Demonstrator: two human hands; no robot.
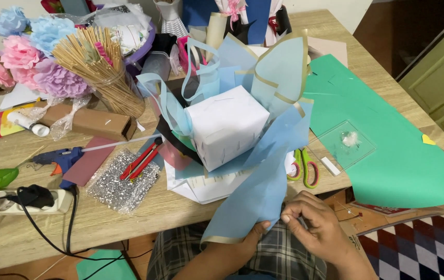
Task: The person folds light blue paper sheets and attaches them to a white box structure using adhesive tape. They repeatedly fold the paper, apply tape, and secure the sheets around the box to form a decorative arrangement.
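Blue wrapping sheet (263, 192): I see it hanging off the table edge toward my lap, its gold-edged lower end gathered between both hands, which keeps it taut up to the box.
Left hand (250, 241): mostly hidden under the sheet's lower edge; I see the thumb pressed up against the paper, so I judge it closed on the sheet from below.
Right hand (318, 225): just beside the left, fingers curled with thumb and forefinger pinched at the sheet's side edge, seemingly on a fold; whether something small sits in the pinch, I cannot tell.
Scissors (305, 166): green-handled, lying just beyond my right hand on the table edge, within easy reach.
White box (227, 124): straight ahead of both hands, tilted, nested in more blue sheets that stand up around it like petals.
Green paper (388, 140): spread flat, beyond and to the right of my right hand, with a clear square plate (346, 142) lying on it.
Glue gun (61, 161): well off to the left of my left hand, near a power strip (22, 199).
Wooden sticks (95, 57): far left, standing bundled in a jar, beside paper flowers (30, 52).
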